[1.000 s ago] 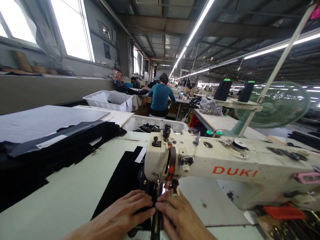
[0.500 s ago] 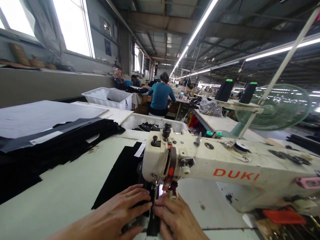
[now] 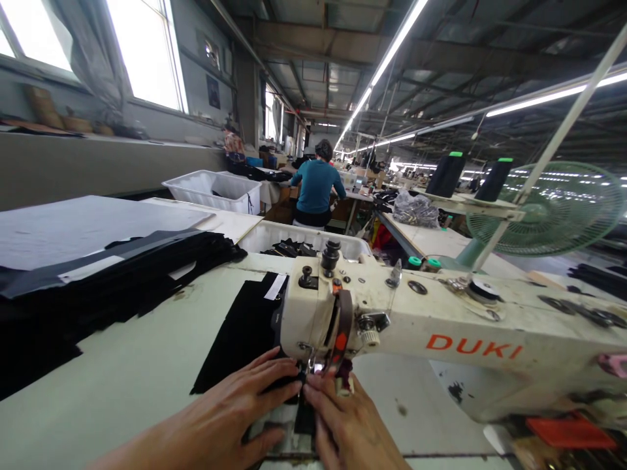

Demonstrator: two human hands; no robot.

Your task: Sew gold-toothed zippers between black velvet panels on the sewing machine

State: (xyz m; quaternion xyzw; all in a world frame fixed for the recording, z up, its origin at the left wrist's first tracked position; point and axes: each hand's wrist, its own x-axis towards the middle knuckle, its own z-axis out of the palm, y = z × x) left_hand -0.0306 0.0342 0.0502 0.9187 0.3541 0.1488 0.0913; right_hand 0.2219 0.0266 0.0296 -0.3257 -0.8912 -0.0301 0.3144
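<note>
Beneath the head of a white sewing machine [image 3: 337,297] marked DUKI lies a piece of black fabric [image 3: 240,326], with a white label [image 3: 275,287] near its far end. A narrow end of it [image 3: 305,418] reaches back towards me between my hands. My left hand [image 3: 240,401] rests just left of the needle area, fingers stretched out and thumb spread, fingertips at the fabric. Close on the right of the needle, my right hand [image 3: 343,414] has its fingers bent and pressed together at the fabric's edge. The needle and presser foot are partly hidden by fingers and a strap.
A stack of black fabric pieces [image 3: 122,287] lies on the left. White bins [image 3: 215,190] stand beyond the table. Thread cones [image 3: 445,175] and a green fan [image 3: 543,209] are at right. A person [image 3: 316,186] sits ahead, back turned. An orange-red object [image 3: 571,432] lies at lower right.
The black fabric has slid away from me under the machine head, and its narrow near end has moved forward. Both hands stay beside the needle. The view has shifted slightly.
</note>
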